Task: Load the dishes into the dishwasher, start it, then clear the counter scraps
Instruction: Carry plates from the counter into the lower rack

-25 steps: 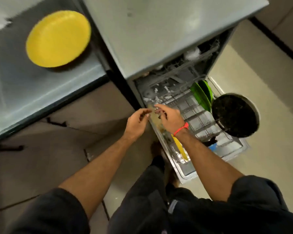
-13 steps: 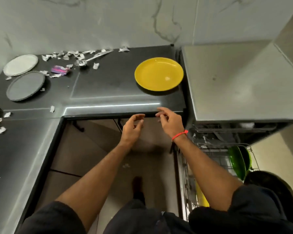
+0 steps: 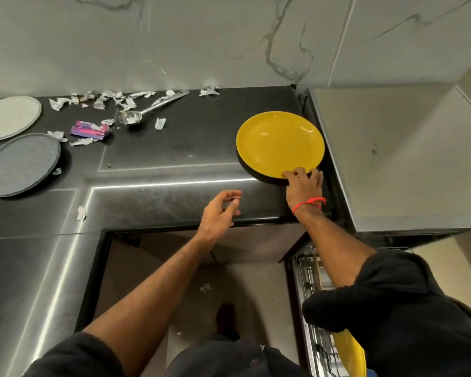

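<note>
A glossy, smooth yellow plate point(image 3: 280, 144) is noted at 1 o'clock on the dark, polished counter point(image 3: 161, 159). Crumpled paper scraps point(image 3: 112, 97) and a shiny metal ladle point(image 3: 147, 110) are recorded at 11 o'clock. A matt, rough-textured grey plate point(image 3: 21, 164) is seen at 9 o'clock.

The tabletop point(image 3: 174, 159) is a dark, glossy, L-shaped surface set against a marbled wall. A yellow plate point(image 3: 280, 144) lies flat at its right end, near the front edge. At the far left lie a pale grey plate point(image 3: 10, 117) and, just in front of it, a dark grey plate point(image 3: 21, 164). A metal ladle point(image 3: 150, 108) lies along the back, bowl toward the left. A pink-and-purple wrapper point(image 3: 90, 130) lies between the ladle bowl and the dark grey plate. Torn paper scraps point(image 3: 104, 97) are scattered along the back edge, around the ladle and wrapper, and down the left arm of the tabletop.
</note>
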A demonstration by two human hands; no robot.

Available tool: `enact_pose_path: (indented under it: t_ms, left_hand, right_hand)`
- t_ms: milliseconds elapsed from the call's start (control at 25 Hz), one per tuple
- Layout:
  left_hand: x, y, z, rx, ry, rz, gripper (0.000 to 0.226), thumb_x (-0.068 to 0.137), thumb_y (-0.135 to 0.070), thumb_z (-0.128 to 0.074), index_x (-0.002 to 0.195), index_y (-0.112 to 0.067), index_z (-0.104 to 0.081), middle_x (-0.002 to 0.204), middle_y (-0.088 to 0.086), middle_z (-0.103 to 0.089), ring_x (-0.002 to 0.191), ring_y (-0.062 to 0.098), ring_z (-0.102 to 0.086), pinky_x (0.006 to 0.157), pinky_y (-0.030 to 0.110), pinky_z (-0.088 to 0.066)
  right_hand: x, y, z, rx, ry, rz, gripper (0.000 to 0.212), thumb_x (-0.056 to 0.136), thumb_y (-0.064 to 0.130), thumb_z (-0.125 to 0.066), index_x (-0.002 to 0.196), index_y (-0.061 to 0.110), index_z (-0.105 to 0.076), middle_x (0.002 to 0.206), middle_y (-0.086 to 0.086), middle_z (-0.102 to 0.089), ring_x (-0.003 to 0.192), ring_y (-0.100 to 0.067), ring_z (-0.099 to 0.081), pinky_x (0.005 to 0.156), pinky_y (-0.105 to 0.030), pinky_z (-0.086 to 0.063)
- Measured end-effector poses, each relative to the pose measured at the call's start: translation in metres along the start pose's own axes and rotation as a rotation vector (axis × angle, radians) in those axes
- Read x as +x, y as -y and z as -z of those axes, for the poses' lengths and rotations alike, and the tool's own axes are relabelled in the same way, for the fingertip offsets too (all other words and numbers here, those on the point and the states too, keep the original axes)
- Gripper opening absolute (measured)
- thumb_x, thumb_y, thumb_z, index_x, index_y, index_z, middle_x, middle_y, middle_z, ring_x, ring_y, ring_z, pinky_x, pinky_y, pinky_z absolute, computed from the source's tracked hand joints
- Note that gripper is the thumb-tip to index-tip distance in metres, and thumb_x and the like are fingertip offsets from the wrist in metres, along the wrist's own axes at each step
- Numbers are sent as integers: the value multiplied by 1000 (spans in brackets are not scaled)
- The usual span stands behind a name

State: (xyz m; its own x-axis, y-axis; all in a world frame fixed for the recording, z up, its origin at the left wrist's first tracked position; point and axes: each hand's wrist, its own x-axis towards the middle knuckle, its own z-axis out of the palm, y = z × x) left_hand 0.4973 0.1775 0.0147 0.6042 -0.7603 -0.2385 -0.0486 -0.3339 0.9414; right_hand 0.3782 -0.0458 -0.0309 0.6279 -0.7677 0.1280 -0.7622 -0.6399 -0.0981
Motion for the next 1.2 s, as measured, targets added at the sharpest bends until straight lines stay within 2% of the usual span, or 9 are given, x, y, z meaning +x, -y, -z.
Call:
enact_pose_path:
  t_ms: [160, 240, 320, 520, 680, 920, 1000, 1120, 1200]
  left_hand:
    - [7, -2, -4, -33, 40, 36, 27, 105, -28, -52, 131, -28, -58, 129, -7, -62, 102, 12, -70, 86, 41, -61]
    - [8, -4, -7, -59, 30, 45, 27, 105, -30, -52, 132, -29, -58, 130, -8, -62, 102, 12, -70, 86, 41, -62]
    - [11, -8, -15, -106, 14, 52, 26, 105, -31, -52, 131, -29, -58, 131, -6, -63, 100, 14, -72, 83, 40, -62]
    - [-5, -21, -63, -251, -14, -18, 27, 107, -29, -49, 130, -20, -59, 127, 3, -68, 93, 21, -72, 70, 36, -59]
    - [-56, -46, -121, -288, -33, -100, 26, 109, -26, -46, 129, -17, -58, 122, 4, -70, 91, 25, -72, 70, 36, -59]
    - [-160, -58, -230, -311, 119, -102, 28, 109, -24, -44, 132, -15, -55, 115, 8, -70, 87, 28, -71, 62, 36, -60]
    - [-182, -57, -263, -272, 220, -32, 30, 109, -26, -42, 135, -15, -54, 124, 10, -67, 93, 31, -71, 64, 45, -63]
    - [-201, -45, -300, -200, 369, 138, 44, 104, -43, -45, 143, -23, -50, 139, 2, -59, 106, 31, -71, 70, 57, -62]
    - [-200, -35, -319, -149, 426, 241, 55, 98, -52, -50, 147, -28, -44, 139, -5, -58, 107, 26, -72, 71, 51, -63]
  right_hand:
    - [-4, 1, -2, -34, -19, 161, 22, 93, 8, -54, 106, 14, -70, 105, -10, -63, 100, -38, -50, 99, -51, -40]
    - [-20, 1, 7, 103, -103, 187, 13, 88, 9, -58, 96, 9, -68, 96, -11, -62, 87, -37, -55, 81, -49, -50]
    - [-34, -2, 27, 293, -240, 178, 15, 89, 18, -55, 93, 7, -64, 95, -14, -60, 84, -35, -56, 68, -42, -51]
    - [-85, -46, 113, 858, -468, 79, 17, 97, 6, -57, 114, 3, -56, 105, -3, -61, 91, -9, -57, 77, -18, -46]
    - [-175, -102, 143, 1117, -471, -66, 20, 97, 14, -59, 116, 14, -53, 97, 9, -61, 85, -10, -61, 70, -32, -53]
    - [-323, -186, 144, 1160, -473, -233, 22, 93, 15, -61, 115, 15, -58, 95, 12, -65, 83, -5, -63, 72, -23, -52]
    - [-358, -210, 131, 1132, -425, -293, 24, 94, 18, -61, 117, 15, -59, 99, 14, -66, 87, -2, -65, 73, -20, -52]
    - [-392, -225, 100, 1054, -304, -312, 23, 95, 25, -60, 117, 19, -61, 95, 11, -69, 83, -5, -67, 69, -30, -57]
    - [-400, -221, 76, 1018, -215, -262, 23, 96, 26, -59, 118, 19, -60, 100, 5, -71, 88, -10, -69, 74, -37, -58]
